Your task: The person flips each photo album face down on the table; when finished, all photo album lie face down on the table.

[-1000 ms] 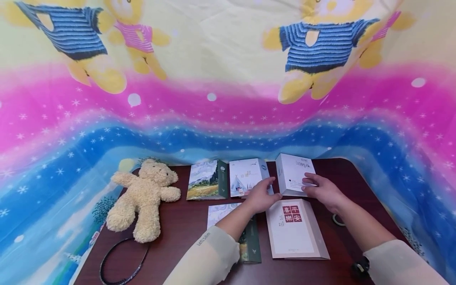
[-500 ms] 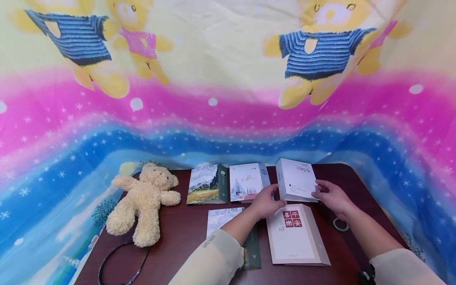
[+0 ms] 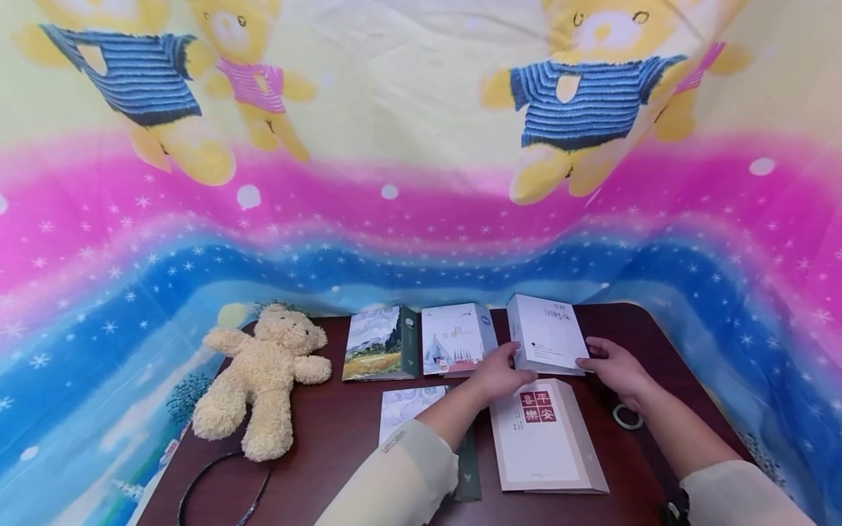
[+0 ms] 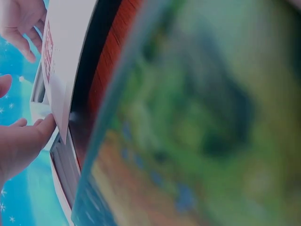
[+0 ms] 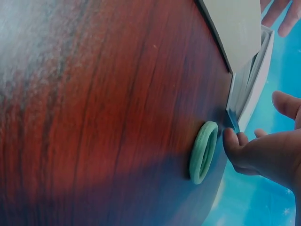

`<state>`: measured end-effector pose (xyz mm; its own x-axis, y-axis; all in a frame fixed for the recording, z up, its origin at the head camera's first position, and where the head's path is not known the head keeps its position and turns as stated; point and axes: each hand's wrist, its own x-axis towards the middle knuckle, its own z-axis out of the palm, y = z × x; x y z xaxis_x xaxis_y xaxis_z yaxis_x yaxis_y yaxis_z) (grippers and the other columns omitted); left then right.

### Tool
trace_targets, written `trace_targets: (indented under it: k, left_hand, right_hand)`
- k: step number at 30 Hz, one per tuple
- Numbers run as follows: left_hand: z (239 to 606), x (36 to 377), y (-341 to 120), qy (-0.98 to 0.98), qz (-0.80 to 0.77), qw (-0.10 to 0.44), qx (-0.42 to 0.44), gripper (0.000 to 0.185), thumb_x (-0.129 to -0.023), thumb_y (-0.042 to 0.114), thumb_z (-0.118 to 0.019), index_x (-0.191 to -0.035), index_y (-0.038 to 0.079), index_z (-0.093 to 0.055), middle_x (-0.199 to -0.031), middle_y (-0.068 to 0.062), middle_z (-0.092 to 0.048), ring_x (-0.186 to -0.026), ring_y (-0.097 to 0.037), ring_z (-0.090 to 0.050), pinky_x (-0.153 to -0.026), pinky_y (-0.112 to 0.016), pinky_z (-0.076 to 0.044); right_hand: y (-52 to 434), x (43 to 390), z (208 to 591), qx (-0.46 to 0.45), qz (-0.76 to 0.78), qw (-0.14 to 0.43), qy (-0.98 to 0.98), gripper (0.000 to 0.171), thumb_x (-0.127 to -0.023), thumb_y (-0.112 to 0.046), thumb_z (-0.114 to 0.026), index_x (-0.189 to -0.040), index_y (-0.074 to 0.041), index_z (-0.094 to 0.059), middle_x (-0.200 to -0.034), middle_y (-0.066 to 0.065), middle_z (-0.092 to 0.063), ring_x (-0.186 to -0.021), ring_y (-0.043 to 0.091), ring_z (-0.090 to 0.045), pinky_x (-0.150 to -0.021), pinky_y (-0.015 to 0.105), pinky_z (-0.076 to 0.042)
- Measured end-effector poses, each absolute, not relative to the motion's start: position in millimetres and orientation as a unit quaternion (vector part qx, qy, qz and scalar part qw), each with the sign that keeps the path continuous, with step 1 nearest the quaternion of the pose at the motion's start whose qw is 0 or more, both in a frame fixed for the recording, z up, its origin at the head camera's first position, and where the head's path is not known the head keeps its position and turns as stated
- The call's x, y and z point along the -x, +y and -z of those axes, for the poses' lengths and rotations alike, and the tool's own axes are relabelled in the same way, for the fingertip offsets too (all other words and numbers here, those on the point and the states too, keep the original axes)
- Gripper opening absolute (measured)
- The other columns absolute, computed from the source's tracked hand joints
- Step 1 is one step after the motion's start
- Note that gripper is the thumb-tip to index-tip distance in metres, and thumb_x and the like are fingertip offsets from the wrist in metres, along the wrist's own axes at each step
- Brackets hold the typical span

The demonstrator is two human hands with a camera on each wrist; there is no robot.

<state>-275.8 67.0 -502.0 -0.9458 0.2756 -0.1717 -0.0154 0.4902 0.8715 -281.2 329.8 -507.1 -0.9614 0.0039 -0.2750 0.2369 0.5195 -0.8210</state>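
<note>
At the back right of the table, a white desk calendar with dark lettering leans with its face up. My left hand is at its lower left corner, thumb and fingers spread apart. On the opposite side, my right hand has its fingertips right at the lower right edge, fingers loosely bent. In the right wrist view, that hand shows an open palm beside the calendar's end. Just in front stands another calendar with a red four-square stamp, its top edge close under my left thumb.
Two more calendars, one with a painted landscape and one with a tent drawing, stand in the back row. My left forearm partly covers a green-edged one. A teddy bear, a black hoop and a green ring lie around.
My right hand has drawn back from the white calendar's face to its right edge. The left hand stays by the lower left corner. The head view has tilted slightly.
</note>
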Motion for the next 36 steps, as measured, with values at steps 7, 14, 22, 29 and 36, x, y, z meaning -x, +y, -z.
trace_targets:
  k: [7, 14, 22, 29, 36]
  left_hand:
    - [501, 277, 76, 0.849, -0.499, 0.162, -0.059, 0.075, -0.091, 0.036, -0.079, -0.156, 0.021, -0.046, -0.149, -0.006, -0.057, -0.131, -0.027, -0.057, -0.108, -0.048, -0.048]
    - [498, 280, 79, 0.848, -0.502, 0.168, -0.037, 0.075, -0.090, 0.036, -0.079, -0.157, 0.022, -0.046, -0.152, -0.005, -0.053, -0.138, -0.029, -0.052, -0.111, -0.048, -0.045]
    - [497, 281, 77, 0.833, -0.523, 0.181, -0.026, 0.071, -0.093, 0.033, -0.077, -0.156, 0.018, -0.047, -0.152, -0.010, -0.052, -0.131, -0.031, -0.054, -0.109, -0.049, -0.047]
    - [499, 283, 78, 0.825, -0.534, 0.183, -0.033, 0.069, -0.093, 0.031, -0.077, -0.154, 0.016, -0.050, -0.148, -0.010, -0.054, -0.126, -0.030, -0.056, -0.107, -0.048, -0.048]
    - [497, 285, 78, 0.829, -0.527, 0.180, -0.041, 0.070, -0.092, 0.032, -0.077, -0.155, 0.016, -0.049, -0.150, -0.009, -0.052, -0.130, -0.029, -0.053, -0.108, -0.047, -0.046]
  right_hand:
    - [323, 285, 508, -0.072, 0.496, 0.131, 0.856, 0.083, -0.103, -0.028, -0.064, -0.162, 0.006, -0.017, -0.162, 0.035, -0.024, -0.138, 0.050, -0.038, -0.112, 0.065, -0.035]
    - [317, 288, 510, -0.068, 0.498, 0.129, 0.855, 0.083, -0.103, -0.027, -0.064, -0.162, 0.006, -0.016, -0.162, 0.034, -0.025, -0.138, 0.050, -0.039, -0.114, 0.064, -0.035]
    - [313, 289, 509, -0.074, 0.480, 0.131, 0.865, 0.082, -0.103, -0.028, -0.063, -0.162, 0.007, -0.018, -0.161, 0.035, -0.026, -0.139, 0.050, -0.036, -0.115, 0.066, -0.031]
    - [312, 290, 509, -0.082, 0.475, 0.139, 0.865, 0.082, -0.103, -0.029, -0.063, -0.161, 0.009, -0.019, -0.161, 0.036, -0.024, -0.144, 0.053, -0.030, -0.117, 0.067, -0.027]
    - [311, 288, 507, -0.090, 0.484, 0.145, 0.858, 0.082, -0.103, -0.030, -0.063, -0.161, 0.007, -0.019, -0.162, 0.036, -0.023, -0.143, 0.051, -0.030, -0.117, 0.067, -0.027]
